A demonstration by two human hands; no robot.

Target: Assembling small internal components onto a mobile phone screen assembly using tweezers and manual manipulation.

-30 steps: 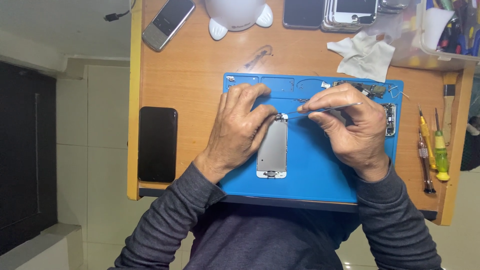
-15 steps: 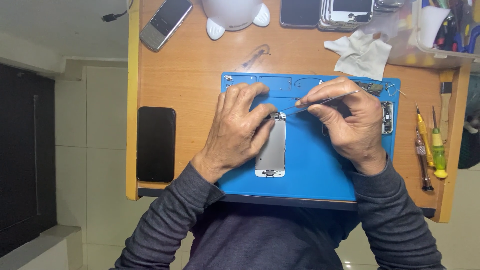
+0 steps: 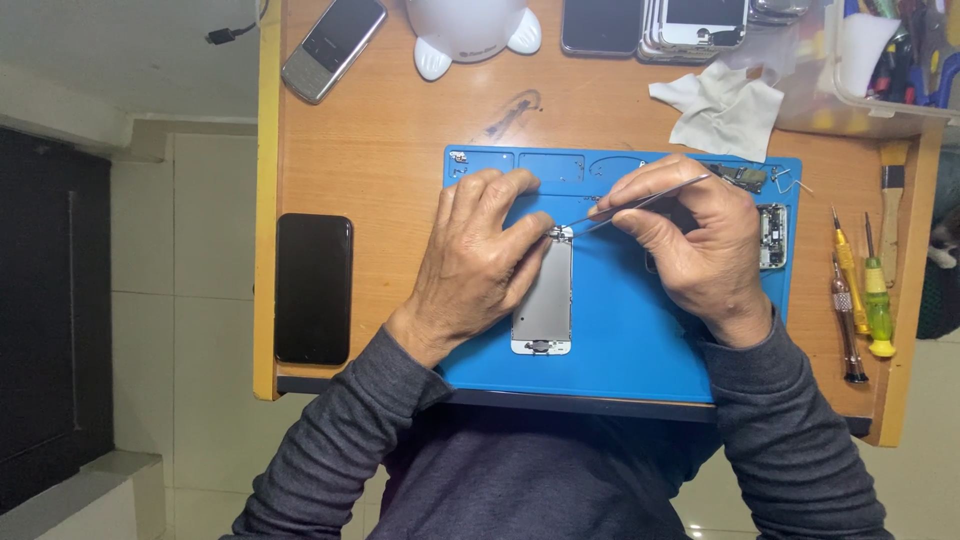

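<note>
A silver phone display panel (image 3: 545,300) lies face down on a blue work mat (image 3: 620,345). My left hand (image 3: 480,255) rests on the mat with its fingers pressed on the panel's left edge and top corner. My right hand (image 3: 690,240) pinches metal tweezers (image 3: 640,203) whose tips meet the panel's top end, beside my left index fingertip. A small circuit board (image 3: 772,237) lies on the mat just right of my right hand.
A black phone (image 3: 313,288) lies left of the mat, a grey phone (image 3: 333,47) at top left. A white lamp base (image 3: 470,28), stacked phones (image 3: 690,25), a white cloth (image 3: 722,108), a clear tool bin (image 3: 880,70) and screwdrivers (image 3: 865,295) sit around the mat.
The tweezers' tips have moved left and down onto the top end of the panel. My left hand has stayed on the panel.
</note>
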